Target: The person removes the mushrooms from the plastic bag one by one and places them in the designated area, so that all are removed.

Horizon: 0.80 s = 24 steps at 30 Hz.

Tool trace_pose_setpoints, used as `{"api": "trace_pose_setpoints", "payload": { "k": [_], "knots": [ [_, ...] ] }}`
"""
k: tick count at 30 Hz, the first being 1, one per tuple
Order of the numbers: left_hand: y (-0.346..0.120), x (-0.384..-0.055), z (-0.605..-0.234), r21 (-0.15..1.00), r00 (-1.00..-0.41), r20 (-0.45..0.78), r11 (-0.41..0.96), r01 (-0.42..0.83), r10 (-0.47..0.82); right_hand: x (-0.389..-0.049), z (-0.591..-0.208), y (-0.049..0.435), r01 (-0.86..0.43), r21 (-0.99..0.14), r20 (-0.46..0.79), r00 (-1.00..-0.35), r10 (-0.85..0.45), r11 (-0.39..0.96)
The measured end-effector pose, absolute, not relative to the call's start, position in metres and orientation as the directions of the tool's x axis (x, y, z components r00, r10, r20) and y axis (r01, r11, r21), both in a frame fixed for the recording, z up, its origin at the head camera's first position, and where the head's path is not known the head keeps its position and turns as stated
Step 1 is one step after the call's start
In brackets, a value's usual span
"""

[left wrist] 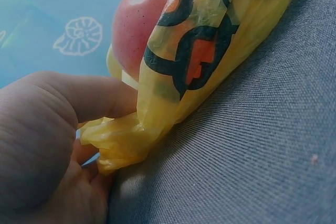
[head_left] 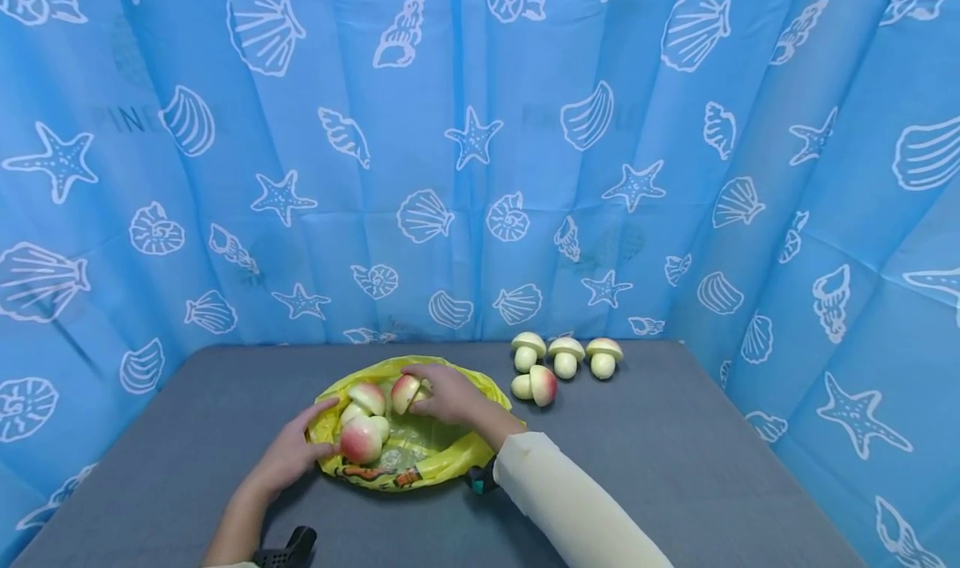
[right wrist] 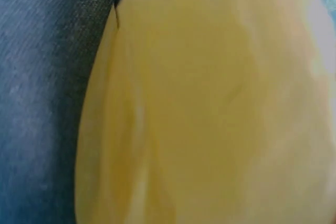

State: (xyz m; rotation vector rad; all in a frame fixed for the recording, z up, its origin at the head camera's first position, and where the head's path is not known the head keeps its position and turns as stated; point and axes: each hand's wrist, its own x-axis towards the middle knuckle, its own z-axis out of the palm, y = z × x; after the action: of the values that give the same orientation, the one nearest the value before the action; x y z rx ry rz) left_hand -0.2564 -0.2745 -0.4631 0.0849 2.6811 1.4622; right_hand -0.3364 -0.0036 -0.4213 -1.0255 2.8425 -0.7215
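A yellow plastic bag (head_left: 438, 470) lies spread open on the grey table, dark and orange print along its near side. My left hand (head_left: 288, 454) holds the bag's left rim; in the left wrist view the crumpled plastic (left wrist: 121, 145) sits between thumb and fingers. Inside the bag, near that hand, are toy mushrooms with pink-and-cream caps, one cap (head_left: 362, 440) in front and another (head_left: 367, 397) behind. My right hand (head_left: 450, 394) reaches over the opening and grips a toy mushroom (head_left: 403, 393) by its side. Yellow plastic (right wrist: 205, 103) fills most of the right wrist view, hiding that hand.
Several more toy mushrooms stand at the back right of the grey table (head_left: 637, 468), one of them a mushroom lying on its side (head_left: 543, 386). A blue curtain (head_left: 480, 243) with white shell prints hangs behind the table and along its right.
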Motion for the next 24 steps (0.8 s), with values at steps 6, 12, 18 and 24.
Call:
{"api": "trace_pose_setpoints", "payload": {
  "k": [6,12,18,24],
  "knots": [
    [-0.275,-0.255,-0.464,0.851,-0.995,-0.039,0.525,0.017,0.096,-0.332,-0.415,0.006,-0.542,-0.563,0.159,-0.812,-0.562,0.624],
    [-0.275,-0.255,-0.464,0.847,-0.995,-0.042,0.531,0.014,0.093,-0.328,-0.414,0.016,-0.514,-0.653,0.206,-0.827,-0.524,0.556],
    [-0.275,-0.255,-0.465,0.84,-0.995,-0.054,0.543,0.002,0.087,-0.321,-0.413,0.027,-0.488,-0.722,0.253,-0.845,-0.47,0.49],
    [-0.274,-0.256,-0.465,0.84,-0.995,-0.054,0.542,0.003,0.088,-0.315,-0.406,0.039,-0.514,-0.728,0.324,-0.841,-0.433,0.454]
  ]
}}
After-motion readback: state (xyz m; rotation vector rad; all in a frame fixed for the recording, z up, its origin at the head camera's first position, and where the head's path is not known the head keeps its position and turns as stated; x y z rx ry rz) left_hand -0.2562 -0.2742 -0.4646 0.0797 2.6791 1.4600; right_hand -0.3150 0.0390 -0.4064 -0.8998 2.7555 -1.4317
